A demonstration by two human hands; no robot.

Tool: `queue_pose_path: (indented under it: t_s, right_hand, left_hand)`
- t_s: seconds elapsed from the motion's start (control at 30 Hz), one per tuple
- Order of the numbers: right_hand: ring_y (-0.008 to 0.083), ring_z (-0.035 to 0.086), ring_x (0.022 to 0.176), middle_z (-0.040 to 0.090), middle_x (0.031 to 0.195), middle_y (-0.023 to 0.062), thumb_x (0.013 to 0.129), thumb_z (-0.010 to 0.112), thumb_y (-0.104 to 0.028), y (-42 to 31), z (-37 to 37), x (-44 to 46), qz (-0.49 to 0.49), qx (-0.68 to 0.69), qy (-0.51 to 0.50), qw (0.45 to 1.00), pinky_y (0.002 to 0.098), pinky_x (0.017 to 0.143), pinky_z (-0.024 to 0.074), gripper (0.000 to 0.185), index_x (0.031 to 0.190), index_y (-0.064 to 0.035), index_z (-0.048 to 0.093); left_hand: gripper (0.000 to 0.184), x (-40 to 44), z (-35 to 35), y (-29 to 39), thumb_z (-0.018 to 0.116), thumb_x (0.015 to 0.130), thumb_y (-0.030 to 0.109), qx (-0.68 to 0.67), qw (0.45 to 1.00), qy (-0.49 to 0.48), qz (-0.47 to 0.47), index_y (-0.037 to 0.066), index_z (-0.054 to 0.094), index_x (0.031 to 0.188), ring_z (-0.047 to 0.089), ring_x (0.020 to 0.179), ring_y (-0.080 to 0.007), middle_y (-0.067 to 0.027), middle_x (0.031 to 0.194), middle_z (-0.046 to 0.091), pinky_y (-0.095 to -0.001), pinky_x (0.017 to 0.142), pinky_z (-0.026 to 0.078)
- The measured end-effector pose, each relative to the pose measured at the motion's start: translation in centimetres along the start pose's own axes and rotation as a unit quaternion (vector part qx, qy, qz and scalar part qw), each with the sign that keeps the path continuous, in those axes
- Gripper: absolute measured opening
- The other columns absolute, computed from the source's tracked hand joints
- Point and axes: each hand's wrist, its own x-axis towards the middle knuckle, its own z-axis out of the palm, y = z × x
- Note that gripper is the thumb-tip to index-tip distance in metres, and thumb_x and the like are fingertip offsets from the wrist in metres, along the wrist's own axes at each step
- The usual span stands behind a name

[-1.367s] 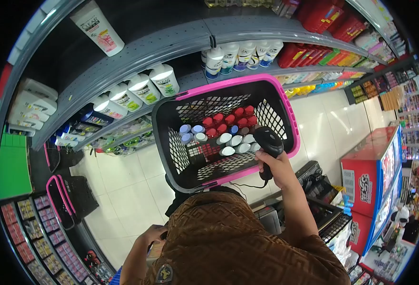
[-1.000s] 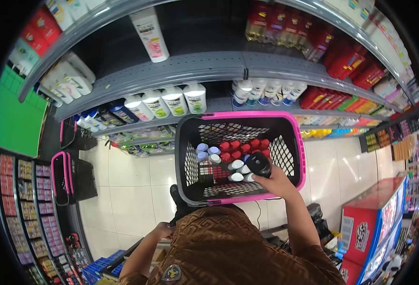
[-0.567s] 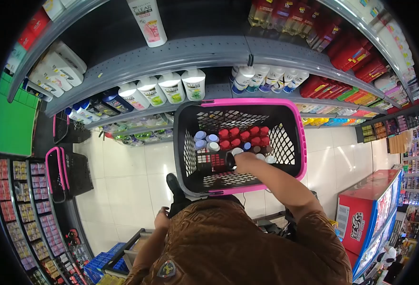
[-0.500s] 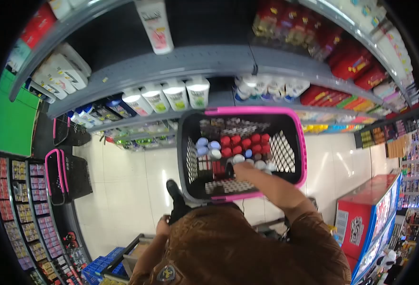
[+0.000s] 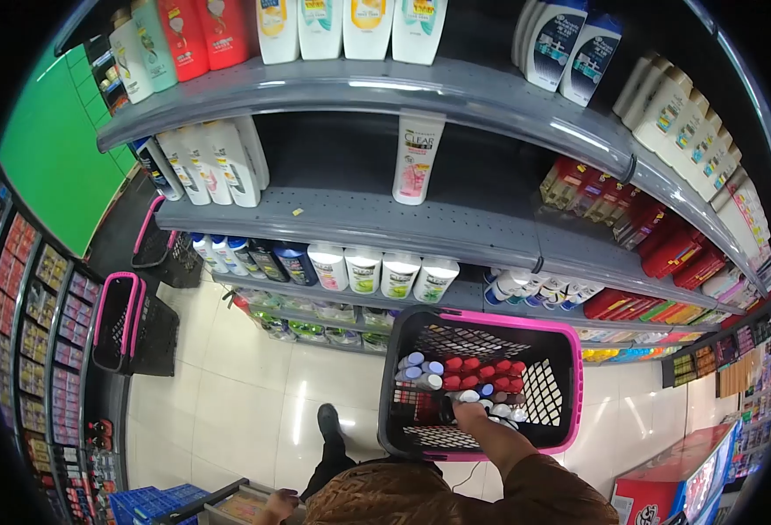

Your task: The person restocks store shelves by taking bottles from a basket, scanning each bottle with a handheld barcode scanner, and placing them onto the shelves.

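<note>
My right hand (image 5: 470, 416) reaches down into a black shopping basket with a pink rim (image 5: 575, 385). Its fingers are curled against a dark object (image 5: 446, 408) whose kind I cannot make out. Around the hand stand several red-capped bottles (image 5: 468, 374), several pale-blue-capped bottles (image 5: 413, 372) and some white-capped ones (image 5: 503, 411). Low in the view, my left hand (image 5: 279, 506) hangs beside my body near a grey-framed cart (image 5: 244, 494); its fingers are too unclear to read.
Shelves ahead hold shampoo bottles, among them a lone white CLEAR bottle (image 5: 416, 162) on the middle shelf (image 5: 333, 213). Stacked black baskets (image 5: 140, 328) stand at left. A blue crate (image 5: 145, 506) is at lower left, a red-and-blue freezer (image 5: 674, 477) at lower right.
My view has tilted up, so the shelves and basket sit lower in the picture. My right hand is still inside the basket, shifted slightly left among the bottles.
</note>
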Motion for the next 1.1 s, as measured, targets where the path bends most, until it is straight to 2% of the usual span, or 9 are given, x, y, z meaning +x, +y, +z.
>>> queue_pose_path:
  t_s: [0.03,0.07,0.13,0.4,0.6,0.8,0.9,1.0,1.1]
  right_hand:
    - [0.0381,0.073,0.103,0.074,0.109,0.0197,0.083,0.067,-0.016,0.2,-0.6,0.2,0.003,0.002,-0.01,1.0,0.0503,0.085,0.0581,0.045,0.125,-0.0037,0.057]
    - [0.0381,0.073,0.103,0.074,0.109,0.0197,0.083,0.067,-0.016,0.3,-1.0,0.5,0.001,-0.002,-0.004,1.0,0.0503,0.085,0.0581,0.045,0.125,-0.0037,0.057]
    - [0.0389,0.071,0.108,0.072,0.115,0.0214,0.081,0.068,-0.017,0.2,-1.1,0.1,0.025,-0.003,-0.012,1.0,0.0507,0.088,0.0569,0.057,0.134,-0.0062,0.053]
    - [0.0416,0.07,0.098,0.073,0.102,0.0221,0.067,0.085,-0.027,-1.1,-15.5,-11.4,0.063,0.148,0.151,0.975,0.0516,0.086,0.0559,0.05,0.106,-0.0043,0.064]
    - [0.0254,0.073,0.096,0.074,0.108,0.0155,0.07,0.086,-0.019,-2.1,-27.7,-26.3,-0.026,0.387,0.231,0.893,0.0372,0.089,0.0561,0.06,0.123,-0.0026,0.064]
    - [0.0098,0.065,0.085,0.071,0.099,0.0047,0.078,0.09,-0.015,-4.0,-29.6,-32.5,-0.006,0.492,0.334,0.804,0.0289,0.073,0.0549,0.046,0.114,-0.0022,0.067]
    - [0.0075,0.064,0.075,0.07,0.096,0.0027,0.086,0.083,-0.009,-5.9,-26.3,-33.1,-0.008,0.668,0.464,0.582,0.0253,0.064,0.0522,0.03,0.111,-0.0013,0.068]
    - [0.0107,0.066,0.082,0.071,0.096,0.0027,0.085,0.082,-0.006,-7.5,-20.2,-34.3,-0.113,0.745,0.396,0.525,0.0284,0.076,0.0547,0.032,0.114,-0.0004,0.068]
    - [0.0158,0.07,0.087,0.073,0.097,0.0074,0.079,0.091,-0.018,-9.4,-17.9,-35.2,-0.061,0.69,0.326,0.644,0.0334,0.082,0.0555,0.053,0.12,0.0014,0.064]
  left_hand:
    - [0.026,2.3,-3.3,0.3,0.064,0.087,0.015,-0.169,0.938,0.033,-0.302,0.011,0.075,0.11,0.075,0.09,-0.0244,-0.0117,0.101,0.077,-0.0349,0.079,0.059]
    - [0.023,4.8,-9.3,3.6,0.065,0.086,0.016,-0.322,0.758,0.064,-0.564,0.01,0.077,0.106,0.075,0.091,-0.0244,-0.0124,0.096,0.078,-0.0363,0.08,0.059]
    - [0.029,6.4,-10.3,2.1,0.072,0.081,0.015,-0.239,0.768,0.097,-0.586,0.003,0.074,0.108,0.075,0.089,-0.022,-0.0162,0.093,0.077,-0.0342,0.079,0.059]
    - [0.011,25.7,-24.4,5.6,0.061,0.098,0.0,-0.405,0.804,0.366,-0.236,-0.003,0.067,0.107,0.066,0.092,-0.0109,-0.0067,0.098,0.071,-0.0263,0.084,0.053]
    - [0.061,39.8,-33.7,17.1,0.083,0.081,0.011,-0.223,0.93,0.282,0.082,0.003,0.058,0.136,0.063,0.123,-0.0263,-0.0142,0.125,0.067,-0.0361,0.103,0.05]
    - [0.088,45.7,-32.5,24.3,0.085,0.073,0.013,-0.334,0.935,0.089,0.073,0.008,0.042,0.15,0.071,0.105,-0.033,-0.0156,0.135,0.059,-0.0424,0.088,0.058]
    - [0.08,45.2,-32.8,24.5,0.07,0.083,0.032,-0.877,0.455,-0.148,-0.041,0.015,0.035,0.154,0.06,0.067,-0.0226,-0.0101,0.114,0.054,-0.0384,0.054,0.052]
    - [0.076,44.6,-32.7,23.0,0.064,0.089,0.052,-0.956,0.13,-0.263,0.008,0.016,0.041,0.152,0.053,0.068,-0.0202,-0.0116,0.107,0.049,-0.0321,0.051,0.048]
    - [0.083,43.2,-33.1,23.9,0.062,0.09,0.062,-0.959,0.172,-0.224,0.004,0.018,0.039,0.157,0.049,0.086,-0.022,-0.0094,0.103,0.045,-0.0349,0.063,0.049]
